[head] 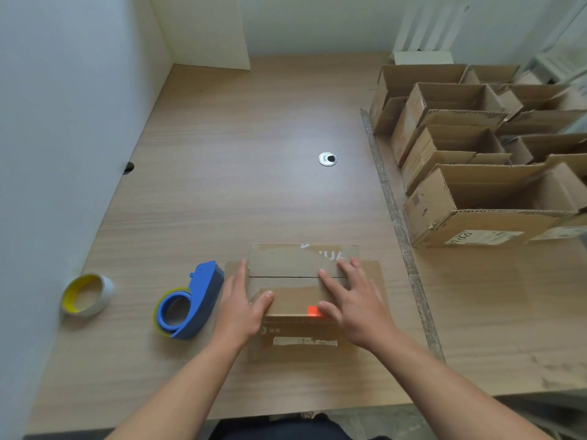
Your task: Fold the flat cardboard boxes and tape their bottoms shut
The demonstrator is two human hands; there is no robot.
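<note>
A brown cardboard box [295, 265] stands bottom-up near the table's front edge, its flaps folded shut with a seam running across the top. My left hand [243, 304] lies flat on the box's left side, fingers straight. My right hand [352, 301] presses down on the right flaps with spread fingers, beside an orange sticker [313, 311]. A blue tape dispenser [190, 303] sits on the table just left of the box, touched by neither hand. Further left lies a tape roll [87, 295] with a yellow core.
Several assembled open-topped cardboard boxes [482, 192] crowd the right side of the wooden table [241, 173]. A metal cable grommet [327, 159] sits mid-table. White walls close off the left and the back. A worn seam strip [397, 217] runs along the tabletop.
</note>
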